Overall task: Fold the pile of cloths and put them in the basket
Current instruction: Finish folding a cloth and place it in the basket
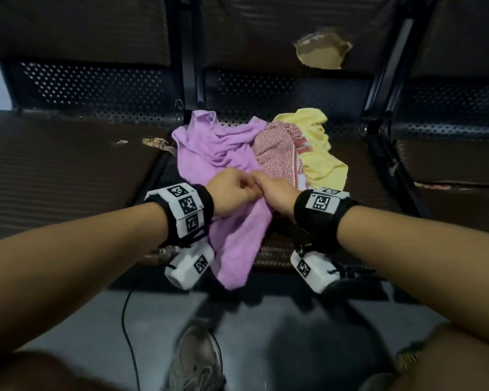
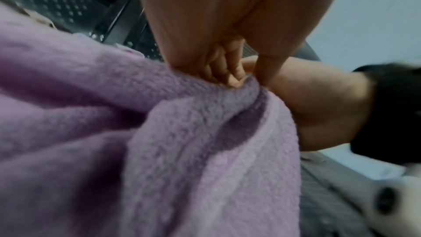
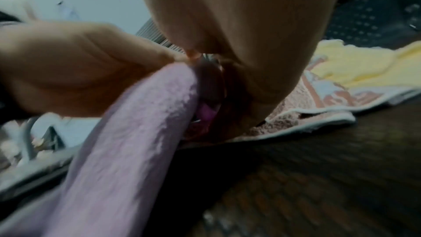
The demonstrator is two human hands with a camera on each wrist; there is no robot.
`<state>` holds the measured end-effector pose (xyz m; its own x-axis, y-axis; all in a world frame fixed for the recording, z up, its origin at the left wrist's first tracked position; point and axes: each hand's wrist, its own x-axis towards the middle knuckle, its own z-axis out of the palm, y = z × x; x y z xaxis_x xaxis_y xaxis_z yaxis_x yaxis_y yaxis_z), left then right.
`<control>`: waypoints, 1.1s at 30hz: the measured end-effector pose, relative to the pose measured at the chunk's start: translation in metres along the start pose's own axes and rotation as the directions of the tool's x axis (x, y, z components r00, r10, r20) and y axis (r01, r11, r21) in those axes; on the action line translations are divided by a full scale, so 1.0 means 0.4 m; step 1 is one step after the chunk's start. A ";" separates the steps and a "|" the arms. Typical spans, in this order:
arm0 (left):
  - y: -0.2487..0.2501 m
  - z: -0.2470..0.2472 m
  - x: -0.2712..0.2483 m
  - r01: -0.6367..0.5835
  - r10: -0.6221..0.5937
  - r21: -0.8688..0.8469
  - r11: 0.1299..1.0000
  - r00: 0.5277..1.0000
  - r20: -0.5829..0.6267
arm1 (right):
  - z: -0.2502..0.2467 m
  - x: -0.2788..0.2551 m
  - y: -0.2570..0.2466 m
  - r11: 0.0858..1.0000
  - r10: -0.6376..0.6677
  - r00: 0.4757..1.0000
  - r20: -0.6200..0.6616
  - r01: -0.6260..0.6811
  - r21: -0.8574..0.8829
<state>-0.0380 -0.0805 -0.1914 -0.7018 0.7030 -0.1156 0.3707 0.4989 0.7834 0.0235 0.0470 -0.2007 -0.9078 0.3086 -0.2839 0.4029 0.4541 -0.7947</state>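
Both hands meet over the purple cloth (image 1: 232, 153), which lies on the seat with one end hanging off its front edge. That hanging end could drag the cloth to the floor if the pinch slips. The left hand (image 1: 232, 193) and right hand (image 1: 277, 197) (knuckles touching) apparently pinch one bunched edge; no basket shows.

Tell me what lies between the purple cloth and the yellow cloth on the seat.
In the head view, a red-and-white patterned cloth lies between the purple cloth and the yellow cloth, touching both. The right wrist view shows it beside the yellow one too.
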 end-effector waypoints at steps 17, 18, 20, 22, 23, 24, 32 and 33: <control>0.143 0.042 0.103 -0.400 0.435 0.416 0.817 0.900 0.011 | -0.321 -0.142 -0.007 0.973 -0.226 0.952 -0.206 0.231 -0.003; 0.172 0.053 0.113 -0.452 0.494 0.409 0.793 0.870 0.003 | -0.344 -0.152 -0.009 0.968 -0.249 0.949 -0.193 0.246 -0.039; 0.229 0.063 0.130 -0.453 0.518 0.386 0.803 0.852 -0.078 | -0.382 -0.167 -0.006 0.946 -0.296 0.932 -0.210 0.256 -0.200; 0.279 0.060 0.143 -0.404 0.489 0.360 0.841 0.852 -0.187 | -0.422 -0.168 0.001 0.916 -0.323 0.887 -0.331 0.205 -0.346; 0.303 0.057 0.150 -0.399 0.490 0.348 0.848 0.841 -0.230 | -0.447 -0.163 0.004 0.922 -0.308 0.858 -0.412 0.161 -0.352; 0.330 0.055 0.154 -0.388 0.480 0.337 0.858 0.840 -0.255 | -0.472 -0.159 0.004 0.932 -0.279 0.829 -0.484 0.113 -0.344; 0.404 0.050 0.142 -0.297 0.311 0.283 0.912 0.950 -0.004 | -0.564 -0.155 0.032 0.980 -0.199 0.613 -0.765 0.097 -0.176; 0.388 0.046 0.139 -0.284 0.300 0.375 0.882 0.954 0.018 | -0.565 -0.161 0.046 0.979 -0.195 0.610 -0.768 0.075 -0.189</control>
<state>-0.0084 0.0452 -0.0875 -0.5473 0.8292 0.1134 0.7548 0.4306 0.4948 0.1157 0.2242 -0.0757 -0.5434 0.7416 0.3934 0.3483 0.6255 -0.6982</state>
